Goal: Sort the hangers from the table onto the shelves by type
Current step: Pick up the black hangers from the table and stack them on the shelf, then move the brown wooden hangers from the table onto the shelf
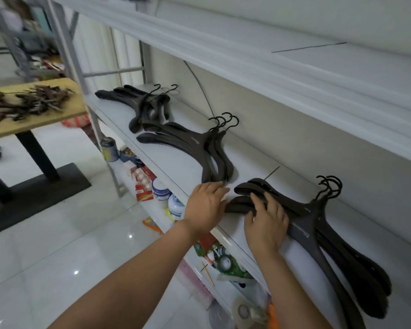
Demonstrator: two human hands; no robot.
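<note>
Three piles of dark hangers lie on the white middle shelf (183,167): a far pile (138,100), a middle pile (199,143) and a near pile (318,224). My right hand (266,222) lies flat on the left arms of the near pile, its fingers stretched over them. My left hand (205,205) is beside it at the shelf's front edge. Its straight fingertips touch the tip of the near pile's lowest arm, just below the middle pile's end. More hangers (31,103), brownish and blurred, lie heaped on the wooden table (45,122) at the left.
An upper shelf (247,43) overhangs the hangers. The lower shelf holds jars (160,189), boxes and bright packets (223,257). The table's black base (45,193) stands on the glossy white floor. A grey shelf post (97,129) rises between table and shelf.
</note>
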